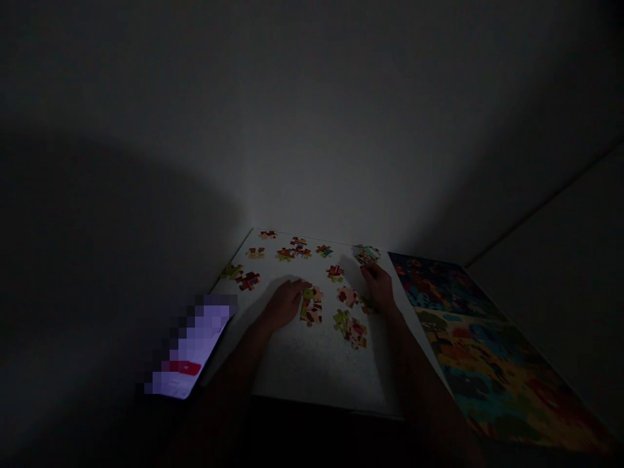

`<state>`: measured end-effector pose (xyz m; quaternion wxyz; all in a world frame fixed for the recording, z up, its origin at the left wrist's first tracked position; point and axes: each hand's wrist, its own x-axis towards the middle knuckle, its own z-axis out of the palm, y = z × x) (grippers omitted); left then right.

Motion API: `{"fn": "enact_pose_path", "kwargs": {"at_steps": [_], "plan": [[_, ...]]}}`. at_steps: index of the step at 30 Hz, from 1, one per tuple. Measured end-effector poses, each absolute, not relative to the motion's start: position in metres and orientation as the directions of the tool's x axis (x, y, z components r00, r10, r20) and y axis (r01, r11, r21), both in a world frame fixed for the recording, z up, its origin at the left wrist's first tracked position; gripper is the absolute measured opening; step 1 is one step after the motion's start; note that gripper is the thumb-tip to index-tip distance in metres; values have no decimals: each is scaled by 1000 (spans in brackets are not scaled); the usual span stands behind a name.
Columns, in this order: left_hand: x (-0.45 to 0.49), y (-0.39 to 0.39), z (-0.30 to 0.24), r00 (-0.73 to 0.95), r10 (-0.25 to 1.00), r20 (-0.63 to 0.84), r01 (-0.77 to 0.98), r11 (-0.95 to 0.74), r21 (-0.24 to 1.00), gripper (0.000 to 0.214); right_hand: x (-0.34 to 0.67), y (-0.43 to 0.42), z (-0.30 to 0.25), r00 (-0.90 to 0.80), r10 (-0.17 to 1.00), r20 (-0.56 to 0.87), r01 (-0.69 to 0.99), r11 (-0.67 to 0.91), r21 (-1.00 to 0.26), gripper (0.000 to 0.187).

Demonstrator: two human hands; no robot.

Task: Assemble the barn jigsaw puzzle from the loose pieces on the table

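In the dim head view, my left hand (286, 302) rests on the white board (297, 370), its forefinger stretched to the top edge of a small block of joined puzzle pieces (312, 309). The fingers of my right hand (379, 284) are bent together at the near side of a little heap of puzzle pieces (369, 253). What lies between those fingertips is too dark and small to see. Just beside my right wrist are a pink piece (348, 296) and a partly covered piece (366, 305).
Several loose pieces (297, 250) are spread over the board's far and left parts. Some green and pink pieces (351, 328) lie nearer. A lit phone (199, 351) stands at the left edge. Colourful picture sheets (478, 364) lie along the right, and a pale wall (312, 143) rises behind.
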<state>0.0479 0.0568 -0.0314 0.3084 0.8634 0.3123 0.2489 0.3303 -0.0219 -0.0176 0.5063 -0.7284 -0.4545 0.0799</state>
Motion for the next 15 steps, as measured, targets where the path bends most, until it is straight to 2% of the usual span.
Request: {"fn": "enact_pose_path", "kwargs": {"at_steps": [2,5,8,15], "plan": [[43,51,-29,721,646,251,397,-682,615,38,332,-22,-17,535,777,332,597,-70,-799,35],[42,46,-24,776,585,237,420,-758,499,45,336,-21,-19,517,802,298,603,-94,-792,31],[45,45,-21,788,578,211,460,-781,421,44,339,-19,-23,518,821,238,594,-146,-791,26],[51,60,-38,694,656,296,514,-740,435,37,345,-17,-28,409,898,165,677,-177,-715,14]]}}
